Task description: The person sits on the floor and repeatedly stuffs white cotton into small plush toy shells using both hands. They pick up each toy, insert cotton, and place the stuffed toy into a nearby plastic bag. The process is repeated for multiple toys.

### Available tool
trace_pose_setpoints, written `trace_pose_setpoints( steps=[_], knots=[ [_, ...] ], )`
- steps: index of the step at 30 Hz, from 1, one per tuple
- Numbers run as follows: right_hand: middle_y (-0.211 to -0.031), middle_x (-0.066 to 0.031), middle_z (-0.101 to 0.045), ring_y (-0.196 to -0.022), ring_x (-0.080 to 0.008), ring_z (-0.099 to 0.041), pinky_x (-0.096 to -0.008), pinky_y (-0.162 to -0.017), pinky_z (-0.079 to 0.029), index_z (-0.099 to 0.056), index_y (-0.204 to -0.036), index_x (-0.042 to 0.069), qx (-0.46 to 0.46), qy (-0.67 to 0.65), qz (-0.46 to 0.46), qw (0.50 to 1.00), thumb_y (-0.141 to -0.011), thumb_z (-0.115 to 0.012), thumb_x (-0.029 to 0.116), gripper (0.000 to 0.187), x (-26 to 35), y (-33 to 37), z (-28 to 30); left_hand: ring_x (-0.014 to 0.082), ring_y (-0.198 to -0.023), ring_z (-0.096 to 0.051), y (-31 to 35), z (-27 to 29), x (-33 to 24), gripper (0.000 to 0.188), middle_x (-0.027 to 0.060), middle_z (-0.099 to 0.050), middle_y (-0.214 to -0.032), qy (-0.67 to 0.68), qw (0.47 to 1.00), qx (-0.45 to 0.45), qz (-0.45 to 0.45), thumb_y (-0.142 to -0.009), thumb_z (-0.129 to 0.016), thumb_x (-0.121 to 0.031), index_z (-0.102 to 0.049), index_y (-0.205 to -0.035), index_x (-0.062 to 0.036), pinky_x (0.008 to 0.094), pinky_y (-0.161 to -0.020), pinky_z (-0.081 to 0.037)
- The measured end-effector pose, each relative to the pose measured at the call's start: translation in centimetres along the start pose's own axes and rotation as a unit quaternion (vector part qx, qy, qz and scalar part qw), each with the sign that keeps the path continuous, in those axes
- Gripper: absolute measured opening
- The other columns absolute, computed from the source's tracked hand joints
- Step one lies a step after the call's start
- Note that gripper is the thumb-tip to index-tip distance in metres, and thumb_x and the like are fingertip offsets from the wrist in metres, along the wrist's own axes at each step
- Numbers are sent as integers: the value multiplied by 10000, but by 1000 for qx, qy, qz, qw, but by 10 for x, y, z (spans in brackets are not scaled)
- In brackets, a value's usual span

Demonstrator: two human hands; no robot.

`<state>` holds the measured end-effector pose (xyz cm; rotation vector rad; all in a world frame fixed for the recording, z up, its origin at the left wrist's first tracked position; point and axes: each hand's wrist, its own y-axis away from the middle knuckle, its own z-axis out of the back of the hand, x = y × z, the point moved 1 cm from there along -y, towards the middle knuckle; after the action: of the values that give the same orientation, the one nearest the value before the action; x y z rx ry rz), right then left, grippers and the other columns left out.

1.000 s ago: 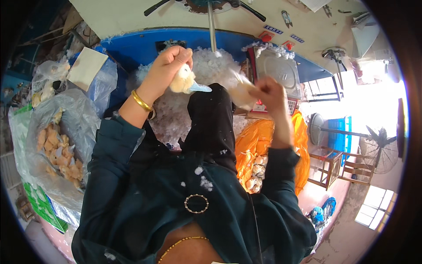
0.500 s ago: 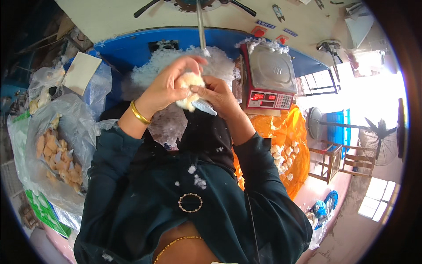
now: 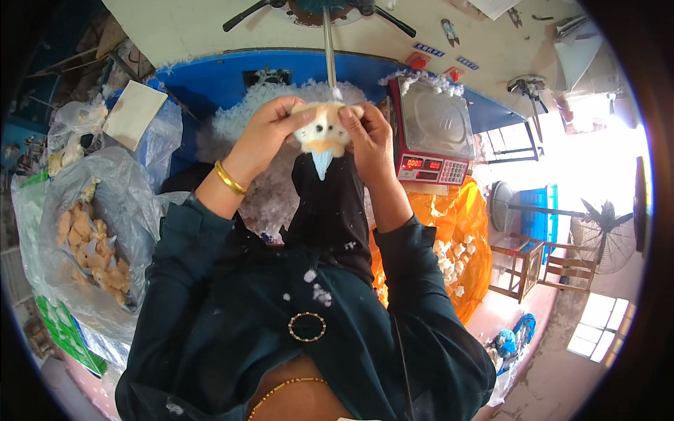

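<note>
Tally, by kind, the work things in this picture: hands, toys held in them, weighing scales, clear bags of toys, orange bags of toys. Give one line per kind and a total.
Hands: 2, left hand and right hand
Toy held by both hands: 1
Weighing scale: 1
Clear bag of toys: 1
Orange bag of toys: 1
Total: 6

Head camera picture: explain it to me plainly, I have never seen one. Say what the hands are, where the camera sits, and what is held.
The camera sits on the person's head and looks down, so the dark-sleeved forearms rise from the lower edge; the fisheye lens bends straight lines. The left hand and right hand together hold a small plush toy, white and tan with a pale blue tip, over a heap of white stuffing. A weighing scale stands to the right. A clear bag of tan toys lies to the left, an orange bag to the right.
</note>
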<state>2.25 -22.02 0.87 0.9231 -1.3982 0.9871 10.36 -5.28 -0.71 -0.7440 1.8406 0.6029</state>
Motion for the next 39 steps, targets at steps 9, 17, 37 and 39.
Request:
trace_pose_setpoints(
  steps=[9, 17, 37, 39],
  knots=[
    [-700, -14, -581, -555, -61, -490, -231, -458, -375, -613, -832, -10, -91, -83, 13, 992, -881, -637, 181, 198, -4, -101, -24, 38, -598, -500, -91, -3, -21, 145, -16, -565, -744, -10, 991, -111, -80, -911, -598, -201, -594, -906, -56, 191, -484, -364],
    [-811, -73, -637, -672, -131, -631, -246, -519, -504, -605, -979, -27, -4, -199, -170, 965, -901, -629, 218, 259, -7, -81, -4, 72, -643, -543, -70, 4, -11, 151, 19, -593, -760, 48, 993, -101, -31, -914, -576, -172, -600, -902, -24, 228, -500, -414],
    [-686, 23, -582, -562, -34, -494, -203, -460, -357, -608, -800, 56, -40, -159, 30, 986, -870, -678, 153, 139, -25, -97, -1, 30, -605, -427, -72, -3, -7, 165, -43, -501, -680, 36, 987, -109, -111, -903, -618, -165, -554, -781, -73, 186, -525, -331],
    [-751, -7, -626, -664, -80, -581, -211, -589, -476, -605, -788, 77, -26, -207, -20, 978, -866, -672, 107, 107, -21, -95, 7, 32, -589, -389, -71, -5, 2, 188, -54, -453, -653, 15, 982, -108, -154, -897, -626, -141, -527, -754, -70, 195, -517, -315]
  ],
)
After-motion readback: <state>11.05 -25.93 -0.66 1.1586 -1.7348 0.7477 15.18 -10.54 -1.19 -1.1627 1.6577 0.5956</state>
